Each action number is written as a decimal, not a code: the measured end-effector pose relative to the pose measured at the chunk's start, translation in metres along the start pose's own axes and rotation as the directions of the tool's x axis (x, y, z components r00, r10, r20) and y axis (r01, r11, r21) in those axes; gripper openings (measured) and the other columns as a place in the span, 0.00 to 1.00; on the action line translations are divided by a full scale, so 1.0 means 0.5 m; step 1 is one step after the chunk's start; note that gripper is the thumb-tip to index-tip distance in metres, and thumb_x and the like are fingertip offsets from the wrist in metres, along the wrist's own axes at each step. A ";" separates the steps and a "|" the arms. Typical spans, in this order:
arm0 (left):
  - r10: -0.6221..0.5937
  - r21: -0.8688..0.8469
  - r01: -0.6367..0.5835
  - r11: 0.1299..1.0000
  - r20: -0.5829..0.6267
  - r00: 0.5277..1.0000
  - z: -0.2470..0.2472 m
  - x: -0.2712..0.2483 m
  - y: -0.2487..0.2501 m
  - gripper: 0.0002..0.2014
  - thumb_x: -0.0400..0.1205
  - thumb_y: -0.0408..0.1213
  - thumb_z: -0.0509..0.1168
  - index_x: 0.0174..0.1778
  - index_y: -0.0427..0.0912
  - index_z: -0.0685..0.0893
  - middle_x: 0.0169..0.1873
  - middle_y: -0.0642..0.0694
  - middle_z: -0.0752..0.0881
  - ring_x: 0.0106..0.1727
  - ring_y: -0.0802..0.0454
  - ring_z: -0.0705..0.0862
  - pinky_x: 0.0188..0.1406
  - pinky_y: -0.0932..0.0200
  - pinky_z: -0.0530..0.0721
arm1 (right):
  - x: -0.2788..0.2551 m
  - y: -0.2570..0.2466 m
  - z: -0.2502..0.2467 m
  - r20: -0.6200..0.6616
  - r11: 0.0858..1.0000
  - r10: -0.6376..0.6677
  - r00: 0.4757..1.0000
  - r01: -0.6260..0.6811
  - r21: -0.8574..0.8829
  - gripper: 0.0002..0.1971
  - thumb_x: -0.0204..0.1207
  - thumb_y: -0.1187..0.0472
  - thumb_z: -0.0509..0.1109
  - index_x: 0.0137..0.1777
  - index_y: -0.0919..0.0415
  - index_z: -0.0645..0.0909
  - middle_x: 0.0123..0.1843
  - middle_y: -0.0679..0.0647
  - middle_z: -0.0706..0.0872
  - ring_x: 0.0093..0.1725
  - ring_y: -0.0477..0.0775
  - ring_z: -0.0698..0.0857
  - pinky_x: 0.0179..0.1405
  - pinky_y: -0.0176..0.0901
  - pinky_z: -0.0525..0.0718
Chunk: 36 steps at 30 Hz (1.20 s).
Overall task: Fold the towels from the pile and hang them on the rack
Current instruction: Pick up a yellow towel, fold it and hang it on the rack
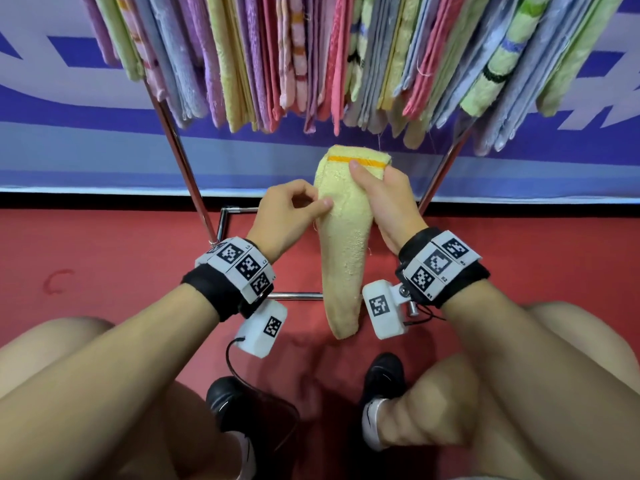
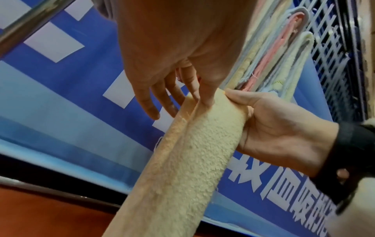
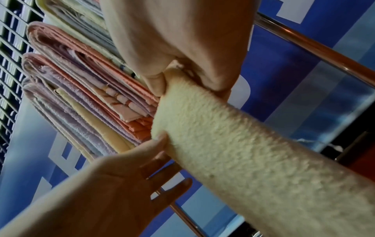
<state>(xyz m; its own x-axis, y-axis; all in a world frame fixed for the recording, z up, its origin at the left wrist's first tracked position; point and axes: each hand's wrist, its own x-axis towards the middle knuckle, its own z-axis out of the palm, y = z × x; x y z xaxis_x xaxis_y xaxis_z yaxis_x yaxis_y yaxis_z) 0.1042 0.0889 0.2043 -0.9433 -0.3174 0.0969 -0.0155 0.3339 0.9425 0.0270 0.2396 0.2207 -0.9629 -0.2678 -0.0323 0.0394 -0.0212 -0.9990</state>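
Head view: yellow towel (image 1: 341, 237), folded into a long narrow strip, held upright at frame centre, its orange stripe (image 1: 356, 161) across the top end and the lower end hanging free above the red floor (image 1: 104, 258). Right hand (image 1: 384, 199) clamped on the towel near its top, thumb laid over the front just under the stripe, remaining fingers wrapped behind. Left hand (image 1: 291, 209) at the towel's left edge, thumb and forefinger pinching the edge, other fingers curled clear of the cloth. Hands close together, separated only by the towel's width. Rack (image 1: 183, 157), chrome tubing, stands directly behind the towel; its legs slope down to a base frame on the floor at frame centre. Hung towels (image 1: 311, 64) crowd the top of the frame in a dense row: purple, pink, yellow, blue, green-patterned. Held towel sits below that row, not touching it. Blue and white banner (image 1: 69, 133) runs behind the rack. Left wrist view: left fingertips (image 2: 207, 99) pressed into a lengthwise crease of the towel, right hand cupped round its far side. Right wrist view: right hand gripping the bunched top end, left thumb against the edge lower in the frame. Both wrists carry black straps with white marker blocks.
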 end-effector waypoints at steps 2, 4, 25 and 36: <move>-0.007 -0.105 0.003 0.994 -0.040 0.999 -0.003 0.003 0.006 0.07 0.81 0.37 0.74 0.40 0.41 0.84 0.37 0.49 0.87 0.40 0.57 0.84 0.47 0.59 0.83 | 0.004 -0.006 -0.007 -0.037 0.997 -0.055 0.998 0.053 -0.056 0.09 0.84 0.59 0.74 0.56 0.65 0.90 0.55 0.59 0.94 0.57 0.58 0.93 0.64 0.61 0.88; -0.032 -0.190 0.026 0.981 -0.028 0.999 -0.005 0.007 0.008 0.06 0.81 0.39 0.72 0.40 0.44 0.82 0.36 0.47 0.86 0.43 0.52 0.84 0.53 0.42 0.87 | 0.007 -0.010 -0.013 -0.068 0.991 -0.103 0.992 0.096 -0.092 0.11 0.82 0.57 0.76 0.56 0.64 0.90 0.54 0.58 0.94 0.57 0.56 0.93 0.63 0.61 0.89; -0.162 -0.100 0.241 0.965 0.497 0.853 0.019 -0.006 0.012 0.13 0.86 0.33 0.68 0.65 0.34 0.83 0.46 0.35 0.91 0.43 0.44 0.89 0.35 0.53 0.91 | 0.023 -0.037 -0.055 -0.045 0.991 0.007 0.999 -0.001 0.134 0.09 0.86 0.68 0.69 0.63 0.67 0.87 0.59 0.61 0.93 0.59 0.57 0.93 0.62 0.53 0.90; -0.180 -0.291 0.167 0.942 -0.018 0.984 -0.026 0.031 0.040 0.09 0.79 0.36 0.77 0.46 0.32 0.91 0.38 0.37 0.89 0.36 0.44 0.83 0.36 0.52 0.81 | -0.041 0.039 0.001 0.390 0.911 0.271 0.880 -0.366 0.192 0.26 0.86 0.48 0.67 0.73 0.69 0.81 0.67 0.67 0.89 0.68 0.63 0.88 0.73 0.58 0.83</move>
<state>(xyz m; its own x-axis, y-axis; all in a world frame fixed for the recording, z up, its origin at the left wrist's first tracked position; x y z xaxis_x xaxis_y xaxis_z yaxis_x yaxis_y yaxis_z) 0.0937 0.0791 0.2286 -0.9190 -0.3884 -0.0680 -0.0754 0.0039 0.9971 0.0476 0.2441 0.2017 -0.7329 -0.6167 -0.2874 0.4390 -0.1059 -0.8922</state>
